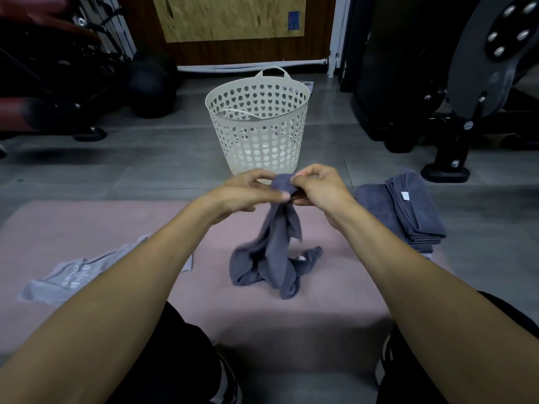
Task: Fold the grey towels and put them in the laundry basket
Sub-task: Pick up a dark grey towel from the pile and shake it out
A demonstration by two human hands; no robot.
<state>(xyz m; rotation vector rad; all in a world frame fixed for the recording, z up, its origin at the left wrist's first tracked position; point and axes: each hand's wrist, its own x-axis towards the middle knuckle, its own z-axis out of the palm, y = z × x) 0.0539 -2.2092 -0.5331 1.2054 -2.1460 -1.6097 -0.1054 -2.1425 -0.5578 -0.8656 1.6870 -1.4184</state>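
A crumpled slate-grey terry towel (pixel 272 252) hangs from both hands, its top corner bunched between them and its lower folds piled on the soft pink mat (pixel 96 225) directly below. The left hand (pixel 248 192) pinches the towel's upper edge with thumb and curled fingers; the right hand (pixel 318 186) pinches the same corner from the other side, fingers curled tight, so the two hands nearly touch. Just beyond the hands stands one white plastic laundry basket (pixel 256 123), round, tapered, pierced with heart-shaped holes, with two loop handles; nothing shows through its holes. To the right of the right hand lies one neat stack of folded grey towels (pixel 408 211), one bearing a small white tag. Under the left forearm lies one flat, pale grey printed cloth (pixel 67 279).
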